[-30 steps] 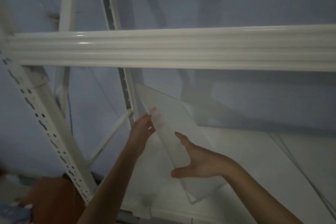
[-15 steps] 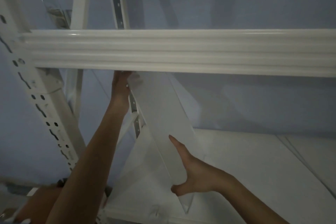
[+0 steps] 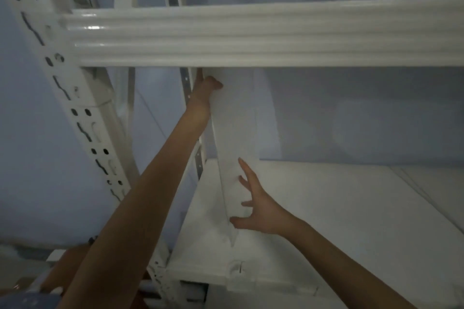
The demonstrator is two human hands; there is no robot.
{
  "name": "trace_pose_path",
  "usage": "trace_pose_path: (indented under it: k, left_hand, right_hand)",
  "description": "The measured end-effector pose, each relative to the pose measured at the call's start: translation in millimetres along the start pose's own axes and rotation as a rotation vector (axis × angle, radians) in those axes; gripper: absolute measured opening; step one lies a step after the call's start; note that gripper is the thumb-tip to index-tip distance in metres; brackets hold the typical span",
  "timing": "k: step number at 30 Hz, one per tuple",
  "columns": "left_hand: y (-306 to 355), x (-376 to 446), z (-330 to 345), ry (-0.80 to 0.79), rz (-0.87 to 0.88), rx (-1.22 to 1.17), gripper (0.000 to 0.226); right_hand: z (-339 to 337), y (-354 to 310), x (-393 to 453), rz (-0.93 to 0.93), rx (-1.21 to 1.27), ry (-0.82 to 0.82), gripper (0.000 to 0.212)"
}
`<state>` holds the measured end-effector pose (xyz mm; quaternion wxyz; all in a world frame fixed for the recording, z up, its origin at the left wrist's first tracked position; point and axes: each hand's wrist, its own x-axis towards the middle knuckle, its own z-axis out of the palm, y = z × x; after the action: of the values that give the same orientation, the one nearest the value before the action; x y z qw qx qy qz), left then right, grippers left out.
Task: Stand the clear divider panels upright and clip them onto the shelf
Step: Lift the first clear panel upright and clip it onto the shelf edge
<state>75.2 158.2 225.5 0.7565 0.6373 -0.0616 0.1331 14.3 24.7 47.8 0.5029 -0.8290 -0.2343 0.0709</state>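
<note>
Divider panel upright on white shelf, both hands on it

Panel: translucent frosted-clear plastic divider panel point(image 3: 236, 133), tall and narrow, stands nearly upright on the white shelf board point(image 3: 339, 208) near its left end, leaning slightly. Top edge goes up behind the white ribbed metal front beam point(image 3: 251, 35) of the level above, so the top is hidden. Bottom front corner sits on the board just behind its front lip.

Left hand point(image 3: 204, 88): arm reaches up from lower left, hand at the panel's upper left edge right under the beam, fingers curled over the edge and gripping it. Fingertips partly hidden behind the beam and panel.

Right hand point(image 3: 258, 208): low on the panel, fingers spread wide and pressed flat against its right face, thumb at the panel's front edge near the base. It braces and lightly pinches the panel rather than closing into a fist.

Small clip-like tab point(image 3: 237, 268) visible on the board's front lip, below the panel's bottom corner; too blurred to say whether the panel is engaged with it.

White perforated steel upright post point(image 3: 75, 113) stands at left, joined to the beam. Grey slotted rail point(image 3: 187, 83) runs behind the left hand. Pale blue wall point(image 3: 364, 120) behind the shelf. Dim lighting, motion blur.
</note>
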Motion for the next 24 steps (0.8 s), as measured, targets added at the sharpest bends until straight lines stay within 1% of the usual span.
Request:
trace_pose_path:
  k: [1, 4, 5, 7, 8, 9, 11, 14, 17, 19, 24]
  left_hand:
    - [-6, -4, 2, -0.014, -0.041, 0.012, 0.065]
    - [-19, -18, 2, -0.028, -0.08, 0.104, 0.061]
    - [-21, -23, 0, -0.046, -0.121, 0.111, 0.062]
    - [-26, -30, 1, -0.099, -0.09, 0.22, 0.051]
    - [-26, -32, 2, -0.113, -0.051, 0.233, 0.05]
    - [-24, -32, 3, -0.103, -0.024, 0.19, 0.055]
    - [-17, -31, 5, -0.087, 0.093, 0.093, 0.069]
    - [-8, -33, 6, -0.16, 0.195, 0.05, 0.086]
    - [-6, -34, 5, -0.257, 0.276, 0.071, 0.095]
    - [-4, -37, 7, -0.3, 0.294, 0.127, 0.095]
    - [-8, -40, 9, -0.375, 0.401, 0.217, 0.08]
  right_hand:
    - [8, 2, 1, 0.003, 0.015, 0.046, 0.118]
    - [25, 3, 9, 0.0, -0.02, 0.182, 0.116]
    - [29, 3, 10, -0.002, -0.039, 0.214, 0.114]
    - [34, 4, 12, -0.011, -0.08, 0.262, 0.11]
    - [34, 5, 13, -0.013, -0.092, 0.277, 0.108]
    - [34, 6, 12, -0.012, -0.095, 0.284, 0.105]
    - [32, 5, 9, -0.003, -0.082, 0.277, 0.103]
    - [29, -2, -3, 0.015, -0.028, 0.23, 0.101]
    - [29, -8, -17, 0.021, 0.003, 0.199, 0.103]
    - [31, -9, -24, 0.024, 0.007, 0.196, 0.104]
    - [38, -6, -34, 0.026, -0.016, 0.206, 0.105]
